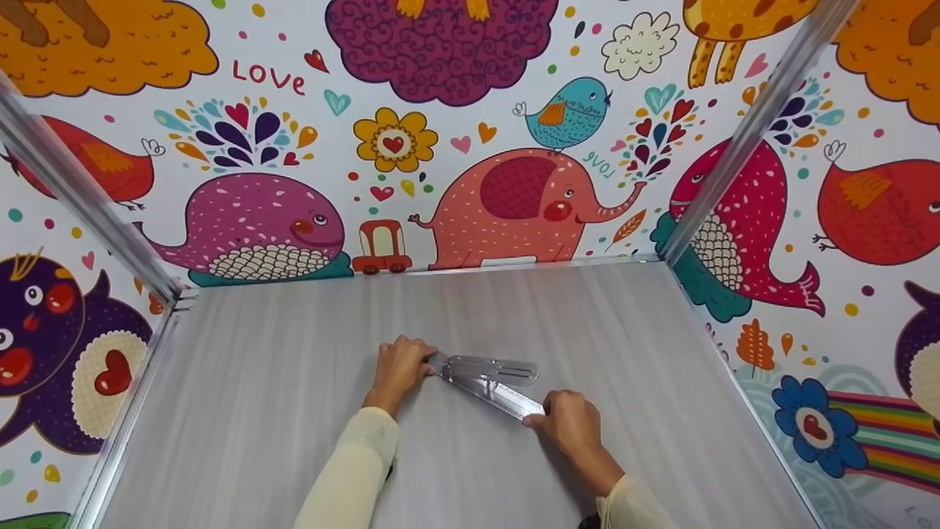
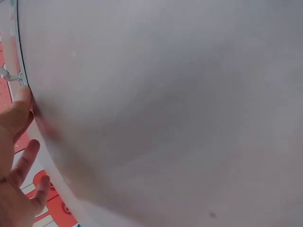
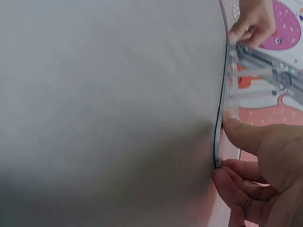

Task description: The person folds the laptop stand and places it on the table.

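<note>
A see-through grey two-armed tool [image 1: 499, 397], ruler-like, is held just above the tabletop, its arms spread in a narrow V. The longer arm has fine marks along its edge; the upper arm [image 1: 493, 369] is slotted, with a rounded end. My left hand [image 1: 400, 371] pinches the end where the arms meet. At the far end of the longer arm, my right hand [image 1: 573, 422] pinches it between thumb and fingers. The right wrist view shows the tool [image 3: 219, 137] edge-on, with my right hand [image 3: 270, 165] below and my left hand [image 3: 255, 21] at the top.
A grey wood-grain tabletop [image 1: 294, 353] lies under both hands. Metal rails [image 1: 125, 411] edge it and rise at the back corners [image 1: 734, 162]. Behind and beside stand walls [image 1: 470, 125] printed with cartoon animals.
</note>
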The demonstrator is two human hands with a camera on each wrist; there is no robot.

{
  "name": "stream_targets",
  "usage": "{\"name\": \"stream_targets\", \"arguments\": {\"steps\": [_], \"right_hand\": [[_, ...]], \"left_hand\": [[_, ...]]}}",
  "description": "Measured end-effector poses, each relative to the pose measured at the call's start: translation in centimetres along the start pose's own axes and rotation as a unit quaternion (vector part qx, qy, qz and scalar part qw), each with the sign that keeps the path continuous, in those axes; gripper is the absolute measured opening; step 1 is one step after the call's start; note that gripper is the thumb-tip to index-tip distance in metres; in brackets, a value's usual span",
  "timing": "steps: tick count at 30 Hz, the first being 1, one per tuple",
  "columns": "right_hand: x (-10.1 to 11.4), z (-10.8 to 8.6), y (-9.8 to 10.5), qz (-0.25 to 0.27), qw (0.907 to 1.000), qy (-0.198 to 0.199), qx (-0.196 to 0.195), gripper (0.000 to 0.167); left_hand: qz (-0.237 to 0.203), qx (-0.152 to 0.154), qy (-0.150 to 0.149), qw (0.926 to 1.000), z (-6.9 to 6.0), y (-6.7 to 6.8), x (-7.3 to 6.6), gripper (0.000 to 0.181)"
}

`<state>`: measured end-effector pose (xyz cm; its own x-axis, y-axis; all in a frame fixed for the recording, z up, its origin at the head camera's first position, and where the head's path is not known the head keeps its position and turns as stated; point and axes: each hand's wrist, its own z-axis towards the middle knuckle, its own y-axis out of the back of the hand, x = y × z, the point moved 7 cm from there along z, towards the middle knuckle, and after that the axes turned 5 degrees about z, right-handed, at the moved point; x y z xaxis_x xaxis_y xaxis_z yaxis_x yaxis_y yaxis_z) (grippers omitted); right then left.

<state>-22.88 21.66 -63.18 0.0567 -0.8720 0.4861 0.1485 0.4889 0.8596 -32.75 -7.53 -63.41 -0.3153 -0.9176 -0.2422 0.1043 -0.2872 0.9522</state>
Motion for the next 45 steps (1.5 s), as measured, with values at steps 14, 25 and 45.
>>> {"name": "stream_targets", "arguments": {"steps": [14,25,45], "right_hand": [[3.8,-3.5,-1.6,-0.018,0.9989,0.043,-0.008,0.036],[4.3,-4.2,-2.5,-0.010,0.9997,0.016,-0.016,0.040],[5.6,-5.3,-3.1,-0.048,0.9975,-0.025,-0.046,0.049]], "left_hand": [[-0.092,0.101,0.102,0.9853,2.1,-1.0,0.6,0.032],[-0.097,0.126,0.181,0.9704,3.2,-1.7,-0.1,0.034],[-0.092,0.106,0.118,0.9831,6.4,-3.1,-7.9,0.033]]}}
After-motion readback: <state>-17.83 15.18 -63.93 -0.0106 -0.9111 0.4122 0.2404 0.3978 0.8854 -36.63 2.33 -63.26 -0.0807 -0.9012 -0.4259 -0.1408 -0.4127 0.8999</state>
